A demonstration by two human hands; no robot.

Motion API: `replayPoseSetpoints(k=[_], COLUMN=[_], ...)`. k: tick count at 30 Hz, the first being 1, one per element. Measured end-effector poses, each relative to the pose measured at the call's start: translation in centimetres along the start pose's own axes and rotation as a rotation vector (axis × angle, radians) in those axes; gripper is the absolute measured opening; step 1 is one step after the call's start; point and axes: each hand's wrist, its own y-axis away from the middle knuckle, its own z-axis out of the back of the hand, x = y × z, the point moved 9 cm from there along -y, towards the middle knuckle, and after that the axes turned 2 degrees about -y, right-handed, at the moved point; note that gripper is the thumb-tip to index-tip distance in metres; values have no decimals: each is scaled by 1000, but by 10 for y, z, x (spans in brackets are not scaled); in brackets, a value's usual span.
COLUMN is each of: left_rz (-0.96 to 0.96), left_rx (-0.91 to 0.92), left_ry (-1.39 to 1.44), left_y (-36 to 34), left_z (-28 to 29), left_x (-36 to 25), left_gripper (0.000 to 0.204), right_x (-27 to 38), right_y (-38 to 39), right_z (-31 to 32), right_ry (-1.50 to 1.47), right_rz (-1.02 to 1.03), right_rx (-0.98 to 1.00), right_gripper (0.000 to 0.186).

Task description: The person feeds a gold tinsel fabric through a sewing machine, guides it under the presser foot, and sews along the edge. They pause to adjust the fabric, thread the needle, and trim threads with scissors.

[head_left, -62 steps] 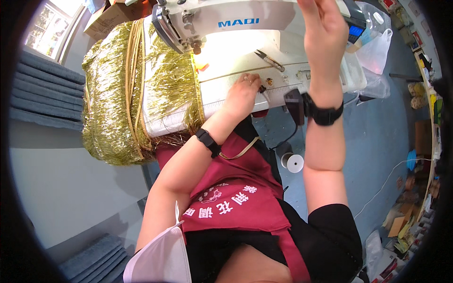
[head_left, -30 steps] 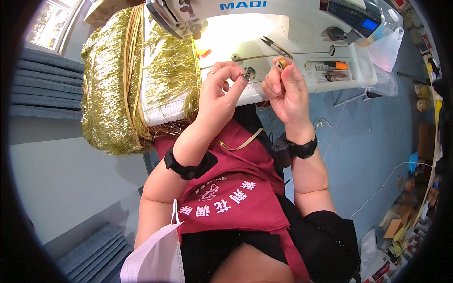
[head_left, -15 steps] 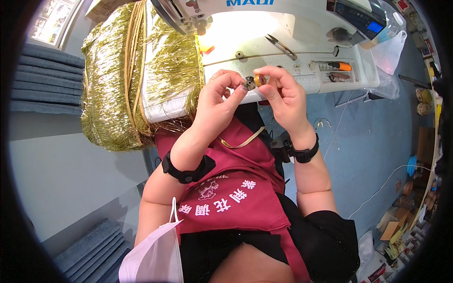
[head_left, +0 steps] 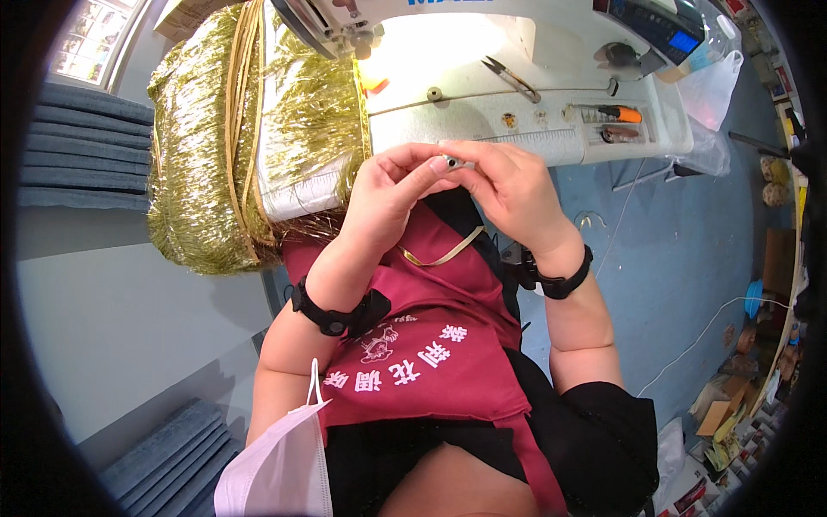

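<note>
In front of the sewing machine bed (head_left: pixel 401 129), my two hands meet at the fingertips. Between them is a small metal bobbin case (head_left: pixel 452 162), mostly covered by fingers. My left hand (head_left: pixel 383 189) pinches it from the left with thumb and forefinger. From the other side, my right hand (head_left: pixel 512 189) closes its fingers against the same piece. The yellow-threaded bobbin is hidden; whether it sits inside the case I cannot tell. A small metal bobbin (head_left: pixel 433 93) lies on the bed just beyond my hands.
Thread snips (head_left: pixel 512 79) lie on the bed. An orange-handled screwdriver (head_left: pixel 622 114) rests in a tray at its right. Gold tinsel fringe (head_left: pixel 202 146) is heaped on the left. The sewing machine head (head_left: pixel 340 26) stands behind. A ribbon (head_left: pixel 444 252) lies across my maroon apron (head_left: pixel 413 327).
My right hand has moved left and turned over toward the left hand, bringing the yellow-threaded bobbin to the case. The bobbin, visible before, is now out of sight.
</note>
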Motion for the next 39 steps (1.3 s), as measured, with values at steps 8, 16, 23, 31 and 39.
replayPoseSetpoints(k=[8,16,23,31,39], left_rz=[-7,113,115,83,134], left_rx=[10,-60,-52,-135,-42], left_ry=[156,171,377,393,399], left_y=[0,3,0,0,1], left_z=[6,5,5,11,9], left_x=[4,15,16,15,21], left_gripper=[21,25,24,33,34], right_x=[1,5,18,10,1], right_y=[7,10,16,25,22], right_z=[-3,9,-8,4,28], right_ry=[20,68,112,131,115], right_rz=[-68,-35,48,33,-64], right_rx=[-6,-124,-19,-99,-202], right_gripper=[25,15,15,20,16])
